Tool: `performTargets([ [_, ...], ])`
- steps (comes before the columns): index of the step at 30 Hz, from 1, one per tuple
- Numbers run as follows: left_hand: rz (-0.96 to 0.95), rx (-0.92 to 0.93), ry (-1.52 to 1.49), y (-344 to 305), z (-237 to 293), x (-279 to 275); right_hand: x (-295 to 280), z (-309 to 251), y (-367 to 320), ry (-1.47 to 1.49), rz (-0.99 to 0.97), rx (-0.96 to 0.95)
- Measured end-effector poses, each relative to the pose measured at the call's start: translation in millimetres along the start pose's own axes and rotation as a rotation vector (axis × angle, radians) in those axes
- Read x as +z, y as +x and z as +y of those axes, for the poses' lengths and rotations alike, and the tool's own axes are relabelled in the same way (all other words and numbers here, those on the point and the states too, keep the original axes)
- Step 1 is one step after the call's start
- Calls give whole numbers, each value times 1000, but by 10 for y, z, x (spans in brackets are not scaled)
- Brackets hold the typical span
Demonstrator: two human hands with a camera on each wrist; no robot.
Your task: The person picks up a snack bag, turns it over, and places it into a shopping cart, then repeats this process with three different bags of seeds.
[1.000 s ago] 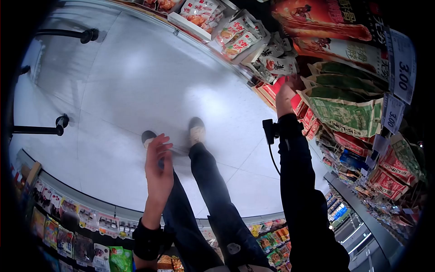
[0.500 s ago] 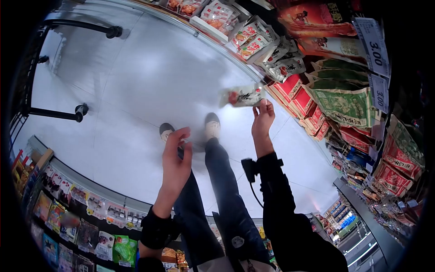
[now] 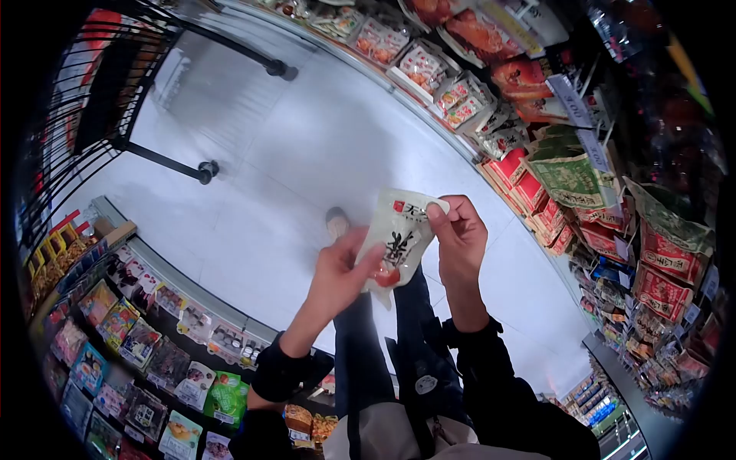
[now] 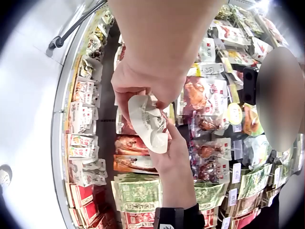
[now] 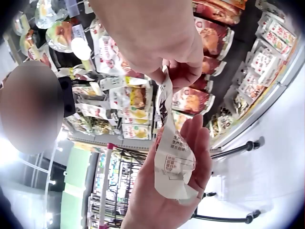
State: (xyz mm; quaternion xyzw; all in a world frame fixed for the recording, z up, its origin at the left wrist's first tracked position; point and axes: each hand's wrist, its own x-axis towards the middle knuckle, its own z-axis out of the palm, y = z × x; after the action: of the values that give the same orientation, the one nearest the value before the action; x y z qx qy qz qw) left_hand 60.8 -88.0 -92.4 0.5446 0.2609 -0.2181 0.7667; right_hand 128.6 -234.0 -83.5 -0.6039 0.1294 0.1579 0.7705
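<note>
A white snack packet with black lettering, a small red square and a picture near its bottom is held in front of the body. My right hand pinches its top right corner between thumb and bent fingers. On the lower left side is my left hand, its thumb across the printed front and its fingers behind. The left wrist view shows the packet's pale back between both hands. In the right wrist view the packet appears nearly edge-on, bowed, with the left palm beneath it.
Boxes of small white packets line the low shelf at right, beside red packs and green bags. A black wire cart stands on the floor at left. Hanging snack bags fill the rack at lower left.
My right hand has come away from the shelf with the white packet and brought it in front of the body. My left hand has moved right and up onto it. The cart shows more.
</note>
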Motion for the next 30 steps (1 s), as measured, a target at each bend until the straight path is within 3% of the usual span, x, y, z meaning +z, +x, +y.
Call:
performTargets([
  [5, -152, 47, 90, -637, 628, 73, 366, -656, -330, 14, -85, 4],
  [12, -78, 126, 167, -1498, 1363, 311, 739, -1527, -796, 52, -229, -56],
  [16, 13, 260, 273, -1976, 1755, 449, 849, -2091, -1102, -175, -178, -323],
  [20, 51, 378, 247, -2492, 2114, 584, 940, -2690, -1524, -610, -116, -825],
  [23, -18, 422, 256, -2796, 2315, 578, 1057, -3037, -1921, -805, -95, -1092],
  [30, -33, 604, 293, -3255, 2536, 601, 1207, -3316, -2481, -924, -160, -1329],
])
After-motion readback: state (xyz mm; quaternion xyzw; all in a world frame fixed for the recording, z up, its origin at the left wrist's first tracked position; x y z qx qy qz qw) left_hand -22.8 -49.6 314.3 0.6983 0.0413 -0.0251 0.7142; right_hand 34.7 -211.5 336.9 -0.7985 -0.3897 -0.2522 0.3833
